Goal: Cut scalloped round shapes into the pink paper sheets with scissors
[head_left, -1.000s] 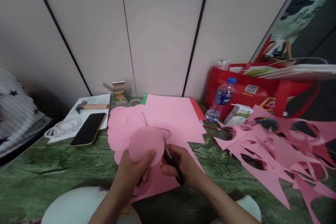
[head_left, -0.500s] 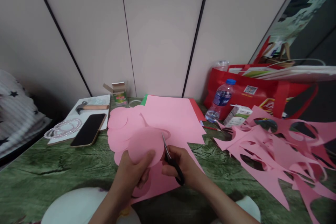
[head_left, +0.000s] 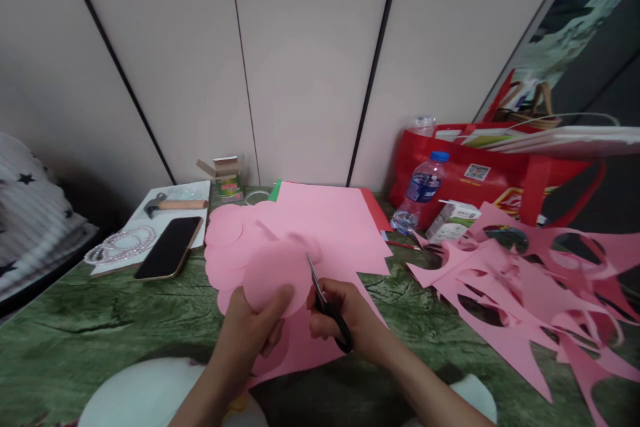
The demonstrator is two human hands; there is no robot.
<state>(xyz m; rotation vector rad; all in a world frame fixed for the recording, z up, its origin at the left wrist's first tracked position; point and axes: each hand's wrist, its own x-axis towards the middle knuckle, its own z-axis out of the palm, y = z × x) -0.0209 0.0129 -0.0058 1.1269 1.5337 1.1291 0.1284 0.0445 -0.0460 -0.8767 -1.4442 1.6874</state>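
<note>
My left hand [head_left: 260,320] is closed on a round pink paper circle [head_left: 275,273], thumb on top and fingers folded beneath. In my right hand [head_left: 343,317] is a pair of scissors [head_left: 327,303] with black handles, its blades together or nearly so at the circle's right edge. A thin curled strip of pink paper [head_left: 305,248] trails just behind the circle. Under both hands lie large pink paper sheets [head_left: 325,213], with several cut pink circles [head_left: 225,227] overlapping at their left side.
Pink paper scraps [head_left: 515,293] pile up on the right. Behind them stand a red bag [head_left: 450,140], a water bottle [head_left: 420,190] and a small carton [head_left: 454,220]. A phone [head_left: 170,248], a hammer [head_left: 180,204], a bead string [head_left: 120,247] and an open box [head_left: 229,180] are at left.
The thin strip behind the circle has shifted and curled differently, no longer reaching as far along the circle's right edge. Both hands have barely moved.
</note>
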